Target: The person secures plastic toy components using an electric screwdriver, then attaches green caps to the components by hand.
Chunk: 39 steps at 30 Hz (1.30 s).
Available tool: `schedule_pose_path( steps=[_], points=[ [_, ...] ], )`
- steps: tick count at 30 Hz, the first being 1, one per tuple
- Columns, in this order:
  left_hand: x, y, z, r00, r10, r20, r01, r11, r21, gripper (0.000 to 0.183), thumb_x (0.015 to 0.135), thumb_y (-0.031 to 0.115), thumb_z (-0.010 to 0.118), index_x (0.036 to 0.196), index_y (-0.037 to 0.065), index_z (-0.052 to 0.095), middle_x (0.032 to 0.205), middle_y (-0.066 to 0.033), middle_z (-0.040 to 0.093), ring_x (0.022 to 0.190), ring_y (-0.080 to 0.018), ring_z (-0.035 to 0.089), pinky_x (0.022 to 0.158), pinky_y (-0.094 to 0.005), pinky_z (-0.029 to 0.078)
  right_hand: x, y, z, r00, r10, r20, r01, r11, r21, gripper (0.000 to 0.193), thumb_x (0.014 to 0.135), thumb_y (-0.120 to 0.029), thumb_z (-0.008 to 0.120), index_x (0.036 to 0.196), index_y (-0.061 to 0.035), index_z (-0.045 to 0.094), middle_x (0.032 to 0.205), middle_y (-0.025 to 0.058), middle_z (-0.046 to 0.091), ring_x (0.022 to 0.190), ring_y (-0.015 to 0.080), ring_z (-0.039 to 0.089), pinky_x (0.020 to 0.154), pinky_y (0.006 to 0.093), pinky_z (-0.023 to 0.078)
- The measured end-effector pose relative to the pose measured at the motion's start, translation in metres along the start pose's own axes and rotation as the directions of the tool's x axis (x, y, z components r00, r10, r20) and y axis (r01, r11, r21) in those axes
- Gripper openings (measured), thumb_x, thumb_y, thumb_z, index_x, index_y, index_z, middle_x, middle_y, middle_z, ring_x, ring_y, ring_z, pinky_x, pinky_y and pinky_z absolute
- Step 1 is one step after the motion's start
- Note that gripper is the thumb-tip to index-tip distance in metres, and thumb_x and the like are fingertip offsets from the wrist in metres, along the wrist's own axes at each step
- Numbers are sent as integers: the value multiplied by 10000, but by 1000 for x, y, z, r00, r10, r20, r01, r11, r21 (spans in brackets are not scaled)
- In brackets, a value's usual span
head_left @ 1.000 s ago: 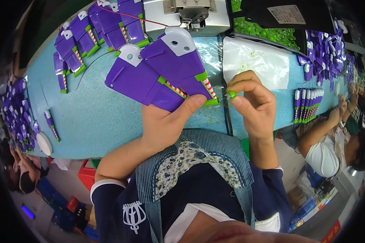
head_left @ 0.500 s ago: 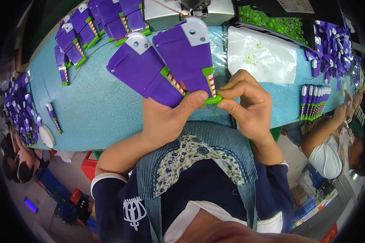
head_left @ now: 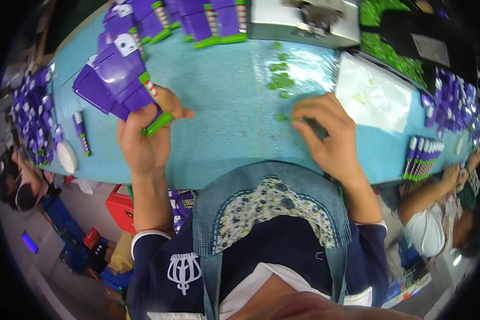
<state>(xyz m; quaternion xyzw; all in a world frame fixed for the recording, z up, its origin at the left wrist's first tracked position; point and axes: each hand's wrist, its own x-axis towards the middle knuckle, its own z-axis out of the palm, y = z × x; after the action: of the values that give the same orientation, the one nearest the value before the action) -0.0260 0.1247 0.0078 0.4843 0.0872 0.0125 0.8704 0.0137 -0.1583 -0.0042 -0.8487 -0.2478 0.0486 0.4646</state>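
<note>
My left hand [head_left: 144,133] grips a pair of flat purple wing-shaped plastic parts [head_left: 114,80] with white tabs, red-white stripes and a green tip, held over the left of the turquoise table [head_left: 224,144]. My right hand [head_left: 328,133] rests on the table to the right, fingertips pinching at a small green piece [head_left: 281,117]. Several more small green pieces [head_left: 280,80] lie scattered on clear plastic film just beyond it.
More purple parts [head_left: 197,16] lie in a row at the table's far edge beside a grey machine [head_left: 304,21]. A white plastic bag [head_left: 376,96] and a bin of green pieces [head_left: 389,50] sit at right. Other people work at left and right [head_left: 437,224].
My hands have separated: the left carried the purple parts to the left, and the right moved away to the loose green pieces on the table.
</note>
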Motion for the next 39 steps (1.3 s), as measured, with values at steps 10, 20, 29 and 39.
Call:
schedule_pose_path(
  steps=[10,20,29,39],
  points=[
    [57,57,-88,782,507,-364,257,270,928,355,701,231,814,845,0,586,691,-10,543,599,-112,499,562,-244,398,-3,-7,16,995,-68,-74,60,993,-104,175,673,69,665,815,-21,614,850,98,582,746,252,560,656,331,456],
    [47,54,-52,858,223,-463,153,749,644,225,753,72,720,920,-5,591,769,-29,604,659,-104,552,569,-233,416,-8,-8,-11,970,178,-164,-140,966,219,219,774,83,588,969,15,661,965,114,600,796,180,589,677,274,471],
    [-4,-34,88,980,-188,-61,196,956,217,260,801,34,696,1041,27,597,911,-28,636,813,-105,602,707,-245,487,-1,-28,-19,985,-73,-154,94,987,132,369,702,102,670,1056,28,601,904,131,644,719,253,596,635,306,484],
    [0,-56,112,918,-388,76,384,921,61,242,811,58,708,1030,26,610,892,-3,621,766,-69,572,655,-220,474,-14,-18,-16,964,-36,-262,98,969,227,326,691,56,722,995,30,608,915,141,647,748,250,613,656,318,495]
  ],
)
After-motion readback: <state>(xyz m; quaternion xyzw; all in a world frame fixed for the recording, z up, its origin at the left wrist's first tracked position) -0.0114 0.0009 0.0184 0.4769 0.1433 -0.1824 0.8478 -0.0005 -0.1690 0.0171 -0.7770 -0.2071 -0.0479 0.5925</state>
